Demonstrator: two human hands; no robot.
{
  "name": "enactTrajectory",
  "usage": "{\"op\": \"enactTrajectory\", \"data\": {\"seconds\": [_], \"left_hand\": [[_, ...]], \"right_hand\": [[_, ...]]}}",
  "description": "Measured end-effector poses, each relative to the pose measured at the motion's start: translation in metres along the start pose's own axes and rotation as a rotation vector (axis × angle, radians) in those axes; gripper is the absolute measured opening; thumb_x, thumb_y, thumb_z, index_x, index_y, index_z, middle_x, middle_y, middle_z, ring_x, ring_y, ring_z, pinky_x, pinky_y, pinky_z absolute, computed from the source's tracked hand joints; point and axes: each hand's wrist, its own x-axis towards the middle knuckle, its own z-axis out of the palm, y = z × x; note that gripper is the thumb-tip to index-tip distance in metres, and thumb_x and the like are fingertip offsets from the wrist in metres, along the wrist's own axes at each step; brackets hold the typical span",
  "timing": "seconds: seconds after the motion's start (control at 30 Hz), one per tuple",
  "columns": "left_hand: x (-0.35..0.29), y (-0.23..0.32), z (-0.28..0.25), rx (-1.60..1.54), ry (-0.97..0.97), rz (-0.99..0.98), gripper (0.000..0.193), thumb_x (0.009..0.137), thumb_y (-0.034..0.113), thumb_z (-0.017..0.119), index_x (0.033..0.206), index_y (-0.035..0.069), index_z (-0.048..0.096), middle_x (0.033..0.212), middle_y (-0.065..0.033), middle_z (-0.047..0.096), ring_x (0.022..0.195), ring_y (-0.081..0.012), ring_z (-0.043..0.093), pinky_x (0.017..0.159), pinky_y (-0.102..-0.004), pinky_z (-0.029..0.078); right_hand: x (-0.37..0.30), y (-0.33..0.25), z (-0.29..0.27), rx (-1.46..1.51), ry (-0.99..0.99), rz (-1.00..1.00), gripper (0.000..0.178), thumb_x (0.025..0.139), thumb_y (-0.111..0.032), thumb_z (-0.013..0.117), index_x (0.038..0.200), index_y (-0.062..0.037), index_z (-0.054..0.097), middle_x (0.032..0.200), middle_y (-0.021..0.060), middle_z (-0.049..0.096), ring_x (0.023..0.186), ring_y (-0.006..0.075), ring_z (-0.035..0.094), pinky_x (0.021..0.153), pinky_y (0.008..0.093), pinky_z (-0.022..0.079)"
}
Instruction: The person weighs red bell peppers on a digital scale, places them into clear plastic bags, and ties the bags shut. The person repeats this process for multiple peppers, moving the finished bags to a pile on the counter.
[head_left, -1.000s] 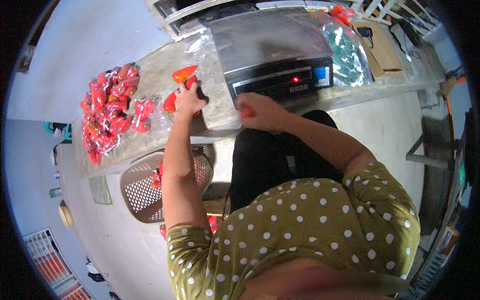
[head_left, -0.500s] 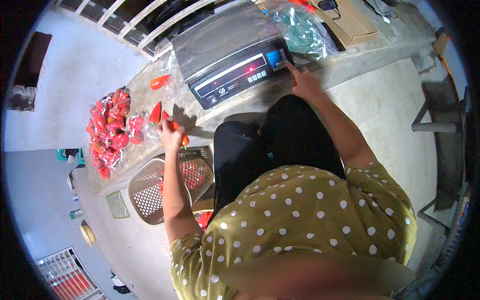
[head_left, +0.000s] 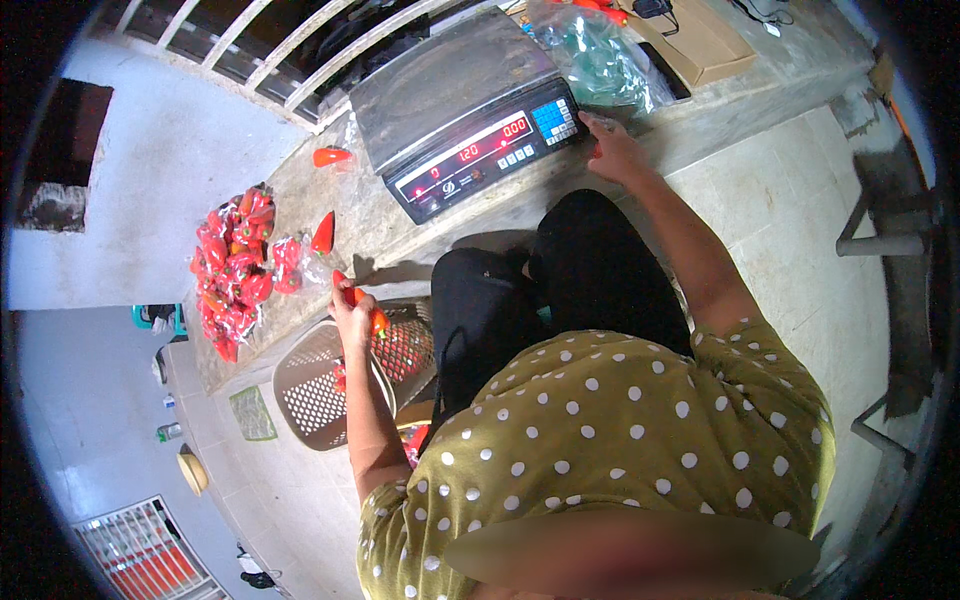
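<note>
My left hand [head_left: 352, 322] is closed around red peppers [head_left: 378, 318], held above the rim of a beige plastic basket [head_left: 300, 385]. Past it, one red pepper [head_left: 323, 233] lies on the concrete ledge, close to a bag of peppers [head_left: 287, 264]. My right hand [head_left: 622, 160] is at the right end of a digital scale [head_left: 455, 170], its index finger stretched toward the blue keypad [head_left: 553, 121] and the other fingers curled. A small red patch shows under those fingers; what it is I cannot tell. Red digits glow on the display, and the metal scale pan [head_left: 450, 85] bears nothing.
A heap of bagged red peppers [head_left: 232, 270] sits at the ledge's left end. Another pepper [head_left: 331, 156] lies left of the scale. Clear plastic bags [head_left: 610, 65] and a cardboard box [head_left: 705, 50] are at the far right. Metal bars [head_left: 270, 55] stand behind the scale. More peppers [head_left: 403, 350] fill a basket by my knee.
My left hand has come nearer to me with the peppers, toward the basket. My right fingertip has drawn off the keypad to the scale's edge. Bright digits have appeared on the display.
</note>
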Motion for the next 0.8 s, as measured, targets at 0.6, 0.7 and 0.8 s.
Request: {"op": "enactTrajectory", "data": {"seconds": [0.6,0.7,0.8], "left_hand": [[0.01,0.05,0.012,-0.592,-0.185,-0.096,0.043,0.062,0.001,0.05,0.105,0.005,0.043,0.084,-0.009,0.047,0.069,-0.0172,0.05,0.059,-0.0284,0.044],[0.03,0.077,0.016,-0.565,-0.25,-0.064,0.047,0.062,0.001,0.052,0.108,0.004,0.043,0.085,-0.0087,0.048,0.074,-0.0182,0.051,0.064,-0.03,0.045],[0.068,0.118,0.045,-0.451,-0.276,0.129,0.052,0.063,0.009,0.06,0.112,0.003,0.044,0.093,-0.0116,0.051,0.08,-0.0207,0.052,0.074,-0.0296,0.044]], "right_hand": [[-0.003,-0.023,-0.012,0.051,-0.197,-0.017,0.08,0.062,-0.018,0.066,0.132,-0.0218,0.026,0.103,0.0253,0.05,0.091,0.0354,0.055,0.077,0.0422,0.045],[0.015,-0.019,0.0,0.401,-0.113,-0.115,0.072,0.063,-0.018,0.067,0.126,-0.0126,0.033,0.097,0.0221,0.052,0.084,0.0305,0.056,0.074,0.0396,0.046],[0.043,-0.065,-0.016,0.892,-0.114,-0.078,0.06,0.067,-0.017,0.064,0.118,-0.0045,0.036,0.092,0.0161,0.052,0.081,0.0234,0.054,0.071,0.0355,0.045]]}}
